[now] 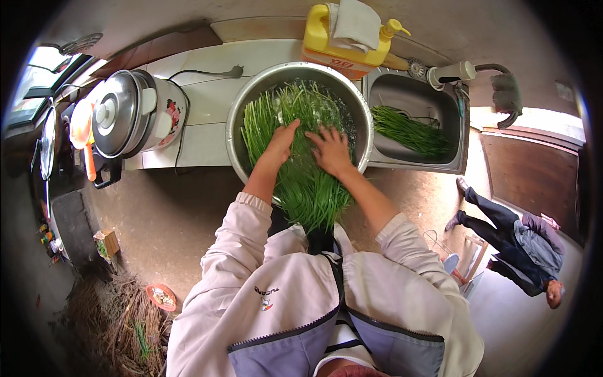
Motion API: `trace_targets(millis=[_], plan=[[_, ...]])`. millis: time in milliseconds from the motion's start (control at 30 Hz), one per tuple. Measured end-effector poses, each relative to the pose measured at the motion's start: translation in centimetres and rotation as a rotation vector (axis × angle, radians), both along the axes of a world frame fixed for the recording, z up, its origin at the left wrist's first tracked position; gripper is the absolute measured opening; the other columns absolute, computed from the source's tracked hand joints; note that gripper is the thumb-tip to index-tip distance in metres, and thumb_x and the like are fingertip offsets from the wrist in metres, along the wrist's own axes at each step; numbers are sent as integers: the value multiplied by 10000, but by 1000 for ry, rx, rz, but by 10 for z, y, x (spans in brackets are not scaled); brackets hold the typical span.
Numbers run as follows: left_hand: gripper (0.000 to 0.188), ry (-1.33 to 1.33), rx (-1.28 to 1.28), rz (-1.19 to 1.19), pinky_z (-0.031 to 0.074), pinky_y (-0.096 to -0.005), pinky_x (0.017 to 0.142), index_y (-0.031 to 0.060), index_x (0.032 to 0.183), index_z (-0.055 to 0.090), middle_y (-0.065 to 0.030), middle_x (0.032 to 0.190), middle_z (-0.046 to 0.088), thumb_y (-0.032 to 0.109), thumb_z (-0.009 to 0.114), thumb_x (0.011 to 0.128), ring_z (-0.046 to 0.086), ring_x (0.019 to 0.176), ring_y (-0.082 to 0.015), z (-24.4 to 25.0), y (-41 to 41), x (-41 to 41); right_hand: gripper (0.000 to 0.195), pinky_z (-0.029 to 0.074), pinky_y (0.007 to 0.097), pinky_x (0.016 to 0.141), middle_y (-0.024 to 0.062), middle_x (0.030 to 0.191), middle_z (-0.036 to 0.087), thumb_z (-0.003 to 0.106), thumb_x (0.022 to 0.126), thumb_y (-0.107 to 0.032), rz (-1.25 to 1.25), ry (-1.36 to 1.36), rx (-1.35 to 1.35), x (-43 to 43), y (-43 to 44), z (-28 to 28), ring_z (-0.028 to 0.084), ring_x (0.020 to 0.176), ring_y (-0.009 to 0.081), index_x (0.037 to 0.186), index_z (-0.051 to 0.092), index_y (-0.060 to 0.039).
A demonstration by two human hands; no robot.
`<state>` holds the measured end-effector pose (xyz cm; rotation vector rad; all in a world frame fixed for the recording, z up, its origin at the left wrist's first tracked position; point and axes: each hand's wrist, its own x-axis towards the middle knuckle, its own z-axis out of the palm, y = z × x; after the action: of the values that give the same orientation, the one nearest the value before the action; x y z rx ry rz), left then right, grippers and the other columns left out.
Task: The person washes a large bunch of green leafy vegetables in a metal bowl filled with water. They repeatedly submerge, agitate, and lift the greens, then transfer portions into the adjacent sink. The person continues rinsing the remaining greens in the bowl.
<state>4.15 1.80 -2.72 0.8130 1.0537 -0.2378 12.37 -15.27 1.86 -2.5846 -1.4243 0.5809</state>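
Observation:
A wide metal basin [235, 136] holds water and a large bunch of long green leaves [311, 188], which look like Chinese chives and hang over the rim nearest me. My left hand [282, 141] lies on the leaves in the middle of the basin, its thumb side up; whether its fingers close on any leaves is hidden. To its right, my right hand [331, 150] rests on the leaves with its fingers spread. More green leaves [410, 131] lie in the metal sink [424, 99] just right of the basin.
Behind the basin stands a yellow pump bottle [316, 33] with a cloth [355, 26] on it. A lidded pot [118, 113] and a cord with a plug [231, 71] are on the tiled counter at left. A tap [454, 74] overhangs the sink. Another person [518, 240] is at far right.

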Motion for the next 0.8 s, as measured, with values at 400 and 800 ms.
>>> trace_targets(millis=[400, 800], plan=[[828, -55, 40, 26, 205, -453, 1180, -51, 1543, 224, -254, 1604, 234, 478, 540, 990, 192, 1497, -331, -5, 0, 11, 521, 228, 612, 1143, 90, 1495, 462, 648, 891, -274, 31, 6, -30, 7, -5, 8, 370, 1400, 378, 1399, 537, -257], [435, 10, 227, 24, 507, -426, 817, -30, 1285, 559, -134, 1144, 668, 300, 560, 1001, 648, 987, -264, 11, 1, 31, 419, 282, 555, 1128, 96, 1367, 554, 680, 814, -126, 69, -110, 268, -10, -12, 25, 440, 1326, 331, 1233, 663, -145]])
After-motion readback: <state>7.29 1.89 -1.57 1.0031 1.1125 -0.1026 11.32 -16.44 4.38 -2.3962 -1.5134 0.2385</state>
